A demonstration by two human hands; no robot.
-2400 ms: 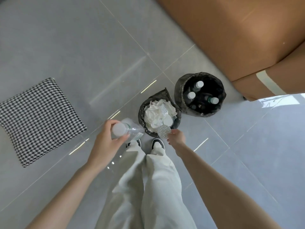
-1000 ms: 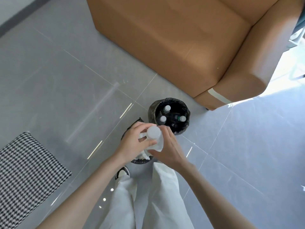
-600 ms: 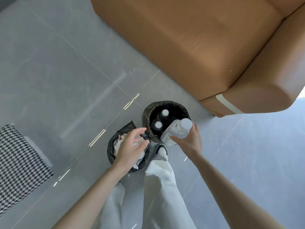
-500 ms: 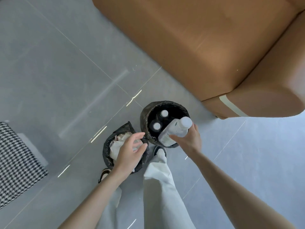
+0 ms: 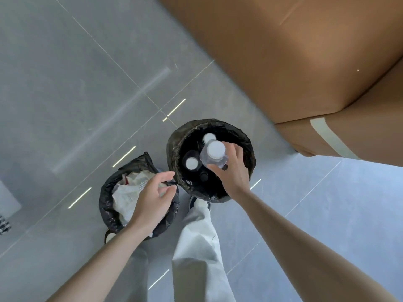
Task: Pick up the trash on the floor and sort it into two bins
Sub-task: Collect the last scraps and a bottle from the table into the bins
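Bottle (image 5: 214,156), clear with a white top, hangs in the right hand (image 5: 232,171) directly over the mouth of the bottle bin (image 5: 174,149), close to the middle of the opening. Its long axis runs near upright, top toward the camera and base down toward the black liner, so the bottle looks strongly foreshortened. The hand comes in from 5 o'clock. The thumb curls on the body at about 6 o'clock and the other fingers wrap it from 3 o'clock, a closed grip just under the shoulder. Bottles already inside show beneath: a cap (image 5: 191,163) at 9 o'clock of the held one and a far cap (image 5: 209,137) just past it at 12 o'clock.

The relation that matters runs straight down: base above open mouth, rim apart from the bottle all round. Judging by this, the next move asks only that the fingers let go, perhaps after lowering a little. The bottle would land among the standing ones and may tip against them.

The paper bin (image 5: 104,203) sits at 8 o'clock of the bottle bin, just beside it, with crumpled paper (image 5: 125,197) inside. The left hand (image 5: 150,201) hovers over its 3 o'clock side, fingers loosely bent and apart, holding nothing that shows. It is the farther hand and seems to have no part in the drop. A sofa (image 5: 283,51) stands near, at 2 o'clock of the bottle bin, on the grey floor (image 5: 65,83)
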